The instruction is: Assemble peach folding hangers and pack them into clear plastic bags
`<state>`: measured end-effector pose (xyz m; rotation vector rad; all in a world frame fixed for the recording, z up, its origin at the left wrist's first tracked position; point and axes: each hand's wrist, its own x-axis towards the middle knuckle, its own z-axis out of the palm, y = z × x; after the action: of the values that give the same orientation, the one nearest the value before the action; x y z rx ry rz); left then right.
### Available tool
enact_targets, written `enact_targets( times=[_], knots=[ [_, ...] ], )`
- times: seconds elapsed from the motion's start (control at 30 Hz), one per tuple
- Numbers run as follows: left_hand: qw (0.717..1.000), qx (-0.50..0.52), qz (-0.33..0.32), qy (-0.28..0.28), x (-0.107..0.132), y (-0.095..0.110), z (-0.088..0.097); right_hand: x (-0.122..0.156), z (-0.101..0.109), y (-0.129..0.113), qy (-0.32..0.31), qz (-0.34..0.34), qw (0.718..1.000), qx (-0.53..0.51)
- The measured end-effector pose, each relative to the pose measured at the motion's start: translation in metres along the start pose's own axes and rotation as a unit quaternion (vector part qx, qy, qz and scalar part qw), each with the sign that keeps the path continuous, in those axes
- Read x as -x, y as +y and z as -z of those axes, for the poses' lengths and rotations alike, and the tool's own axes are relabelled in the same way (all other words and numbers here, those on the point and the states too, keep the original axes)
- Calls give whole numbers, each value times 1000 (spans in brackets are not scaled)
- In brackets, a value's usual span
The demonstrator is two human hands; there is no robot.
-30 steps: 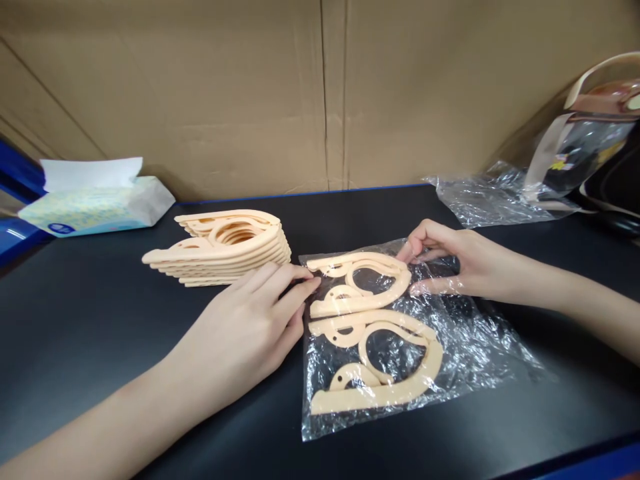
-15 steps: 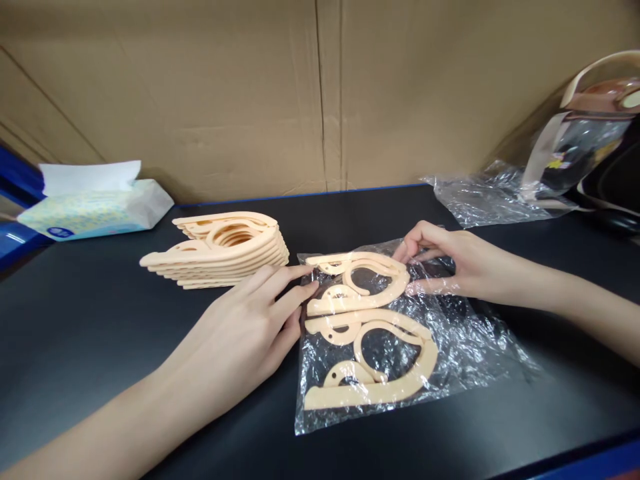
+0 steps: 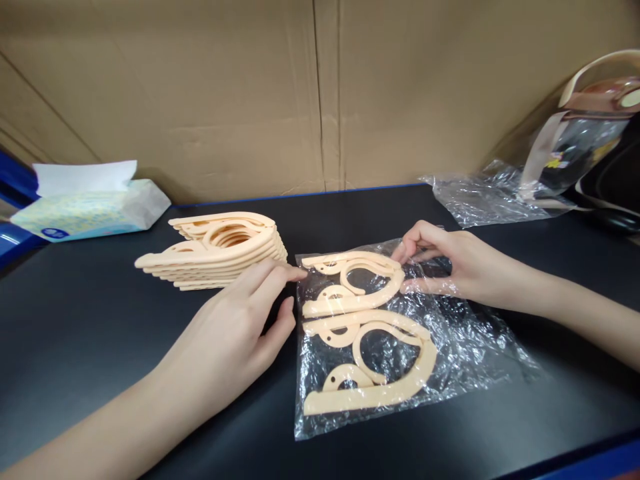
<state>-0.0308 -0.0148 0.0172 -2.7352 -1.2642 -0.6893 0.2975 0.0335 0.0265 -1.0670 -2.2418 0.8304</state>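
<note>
A clear plastic bag (image 3: 465, 347) lies flat on the black table (image 3: 75, 320). Two peach plastic hangers are inside it: one at the far end (image 3: 350, 287), one nearer me (image 3: 380, 373). My left hand (image 3: 240, 327) rests at the bag's left edge, fingers stretched out, fingertips touching the plastic by the far hanger. My right hand (image 3: 445, 263) has its fingers partly inside the bag's far opening, pinching the film next to the far hanger's right end. A stack of several more peach hangers (image 3: 220, 250) sits just left of the bag.
A tissue pack (image 3: 85, 207) lies at the far left. More clear bags (image 3: 485, 197) and a shiny dark bag (image 3: 585, 140) sit at the far right. A cardboard wall (image 3: 300, 93) closes off the back of the table.
My left hand's lower fingers have drawn back slightly from the bag's edge. The bag and hangers shifted a little to the left. My right hand has hardly moved.
</note>
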Motion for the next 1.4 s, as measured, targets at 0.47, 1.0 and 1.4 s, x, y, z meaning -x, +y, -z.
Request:
enact_targets(
  times=[0.47, 1.0, 1.4],
  knots=[
    [998, 48, 26, -18, 2, 1, -1, 1, 0, 0, 3, 1, 1000, 10],
    [999, -8, -41, 24, -1, 3, 8, 3, -4, 2, 16, 7, 997, 75],
    [987, -145, -27, 58, -16, -29, 61, 12, 21, -2, 53, -34, 961, 270]
  ],
)
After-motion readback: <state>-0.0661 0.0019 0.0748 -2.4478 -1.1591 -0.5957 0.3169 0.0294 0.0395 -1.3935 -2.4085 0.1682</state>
